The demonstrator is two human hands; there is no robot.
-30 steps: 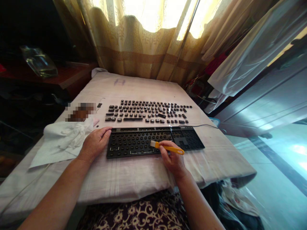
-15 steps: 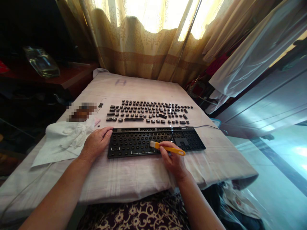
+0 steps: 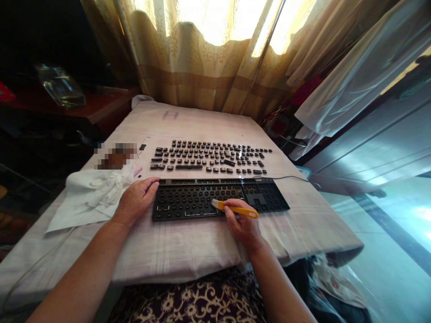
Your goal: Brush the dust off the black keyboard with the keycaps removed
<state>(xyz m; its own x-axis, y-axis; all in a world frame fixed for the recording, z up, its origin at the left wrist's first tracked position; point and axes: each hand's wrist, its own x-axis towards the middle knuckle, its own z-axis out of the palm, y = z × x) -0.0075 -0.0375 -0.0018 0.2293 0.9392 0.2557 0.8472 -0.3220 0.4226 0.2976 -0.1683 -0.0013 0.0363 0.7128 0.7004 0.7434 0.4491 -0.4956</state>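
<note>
A black keyboard frame (image 3: 202, 197) with its keycaps taken off lies on the cloth-covered table (image 3: 188, 251). My left hand (image 3: 136, 201) rests on its left end, fingers curled over the edge and thumb on top. My right hand (image 3: 241, 223) is closed round a small orange-handled brush (image 3: 235, 208), whose pale bristles touch the frame near its middle. Rows of loose black keycaps (image 3: 210, 157) are laid out on the table just behind the frame.
A crumpled white cloth (image 3: 89, 195) lies left of the keyboard, with a small blurred object behind it. The keyboard's cable (image 3: 289, 178) runs off to the right. Curtains hang behind the table; a dark shelf with a plastic bag (image 3: 60, 87) stands at the left.
The brush and my right hand shifted only slightly over the frame; my left hand stays on the left end. The view has drifted a little.
</note>
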